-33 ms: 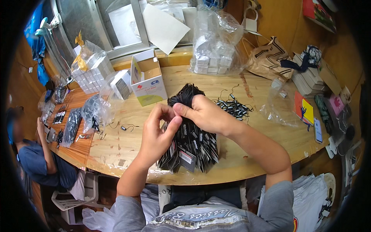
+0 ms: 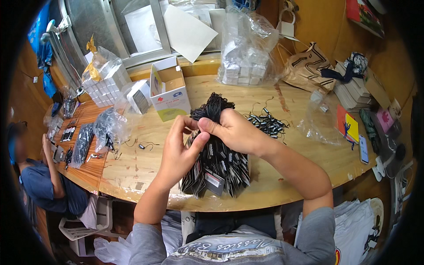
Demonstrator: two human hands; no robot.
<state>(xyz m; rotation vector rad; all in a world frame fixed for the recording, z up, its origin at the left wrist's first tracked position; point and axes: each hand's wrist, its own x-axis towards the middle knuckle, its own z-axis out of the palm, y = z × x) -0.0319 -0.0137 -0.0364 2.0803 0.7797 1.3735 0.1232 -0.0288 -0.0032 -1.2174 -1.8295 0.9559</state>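
Note:
A thick bundle of black hang tags [image 2: 214, 165] lies fanned out on the table in front of me, several showing white printed labels. Their black cords [image 2: 213, 106] are gathered into one bunch above the tags. My right hand [image 2: 236, 132] is closed round this bunch, its thumb pointing left across the front. Close against that thumb, my left hand [image 2: 183, 141] has its fingers curled and thumb drawn in, as in a pinch. Whatever it holds there is too small or hidden to tell.
Small black corded pieces [image 2: 268, 123] lie heaped right of the bundle. An open carton [image 2: 170, 95] stands behind, near bagged white boxes [image 2: 245, 66]. A phone [image 2: 363, 149] rests at the right edge. Another person [image 2: 48, 181] sits at the left, beside plastic bags [image 2: 108, 126].
The gathered cords stick up slightly higher above my right hand and have changed shape a little. Both hands have shifted only slightly.

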